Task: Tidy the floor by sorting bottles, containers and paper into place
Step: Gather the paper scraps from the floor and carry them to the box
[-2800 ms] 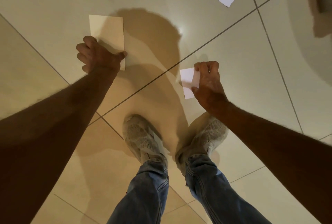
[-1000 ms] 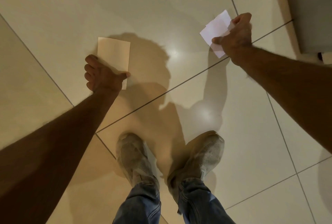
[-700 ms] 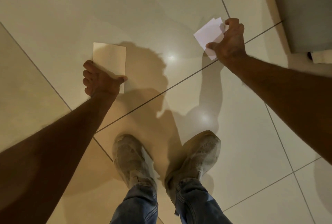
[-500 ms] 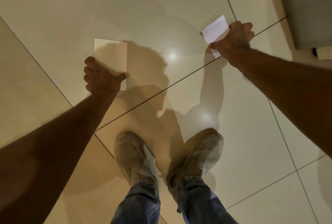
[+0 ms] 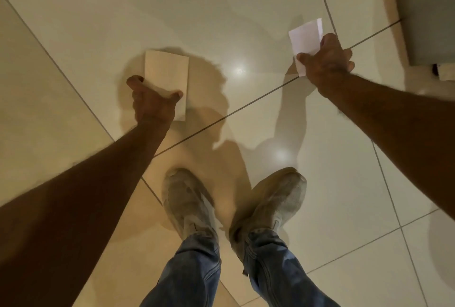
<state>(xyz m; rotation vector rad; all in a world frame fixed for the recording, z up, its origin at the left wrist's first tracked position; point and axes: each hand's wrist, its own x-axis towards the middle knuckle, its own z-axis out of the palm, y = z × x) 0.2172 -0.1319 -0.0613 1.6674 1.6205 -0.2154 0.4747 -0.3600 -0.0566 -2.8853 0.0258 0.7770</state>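
Head view: since half a second ago the left hand (image 5: 151,106) has loosened on the tan card (image 5: 167,80); its fingers, curled before, now spread, with the thumb across the card's near part and a finger at its left edge. Whether it grips or only touches the card I cannot tell. The right hand (image 5: 326,61) has barely shifted and keeps its pinch on the white paper (image 5: 305,39), thumb over the sheet's lower end, fingers curled behind. Both sheets are above the tiled floor (image 5: 73,23), well apart, ahead of two pale shoes (image 5: 273,204). A grey cabinet (image 5: 428,11) stands at the far right. No containers are visible.
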